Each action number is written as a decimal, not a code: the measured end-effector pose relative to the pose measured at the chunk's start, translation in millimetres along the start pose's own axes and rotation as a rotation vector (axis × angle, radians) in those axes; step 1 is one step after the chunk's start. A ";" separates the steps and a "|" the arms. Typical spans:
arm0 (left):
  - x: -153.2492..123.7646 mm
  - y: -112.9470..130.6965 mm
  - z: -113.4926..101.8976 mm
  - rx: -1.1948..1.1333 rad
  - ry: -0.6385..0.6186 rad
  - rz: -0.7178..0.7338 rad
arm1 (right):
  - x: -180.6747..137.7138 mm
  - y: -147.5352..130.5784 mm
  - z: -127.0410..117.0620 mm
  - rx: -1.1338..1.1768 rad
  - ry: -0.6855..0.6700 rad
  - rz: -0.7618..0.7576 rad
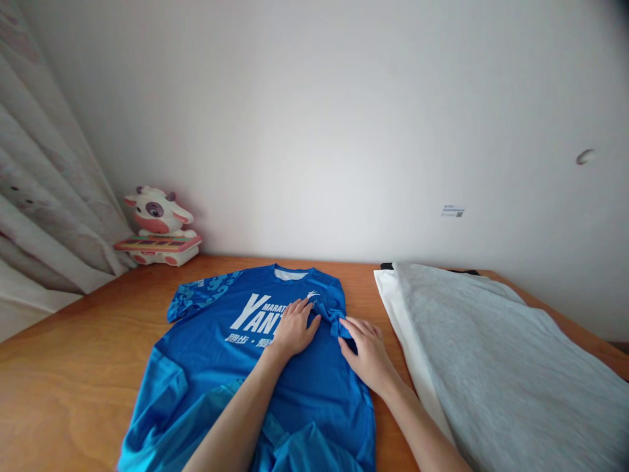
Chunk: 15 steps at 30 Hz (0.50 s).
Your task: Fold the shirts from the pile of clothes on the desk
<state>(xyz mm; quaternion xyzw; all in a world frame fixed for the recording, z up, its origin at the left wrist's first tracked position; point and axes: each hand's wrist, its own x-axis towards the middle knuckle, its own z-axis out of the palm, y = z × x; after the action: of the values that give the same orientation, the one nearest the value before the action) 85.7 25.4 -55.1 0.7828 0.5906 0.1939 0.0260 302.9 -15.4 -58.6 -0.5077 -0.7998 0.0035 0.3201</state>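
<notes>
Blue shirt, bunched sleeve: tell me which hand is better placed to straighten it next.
Probably the right hand: it touches the bunched sleeve, while the left hand rests over the print on the shirt.

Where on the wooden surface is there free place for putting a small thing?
The widest bare wood lies left of the blue shirt, in front of the toy cow. A narrow strip separates shirt and grey-and-white cloth; it is open towards the wall, but crowded nearer, where the right hand and forearm cross.
</notes>
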 end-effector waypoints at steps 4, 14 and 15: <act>-0.9 -0.3 -0.4 -0.017 -0.002 0.004 | -1.7 7.8 -11.0 -0.204 0.208 0.209; -3.0 4.2 -4.0 0.025 -0.047 0.020 | -2.5 15.2 -9.5 -0.220 0.043 0.134; -3.1 4.5 -4.1 0.026 -0.045 0.020 | -2.3 14.6 -8.2 -0.217 0.018 0.136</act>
<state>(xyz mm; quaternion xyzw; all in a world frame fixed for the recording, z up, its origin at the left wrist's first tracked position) 87.8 20.4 -51.0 0.7930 0.5847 0.1691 0.0272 319.6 -12.8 -58.1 -0.5927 -0.7561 -0.0660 0.2696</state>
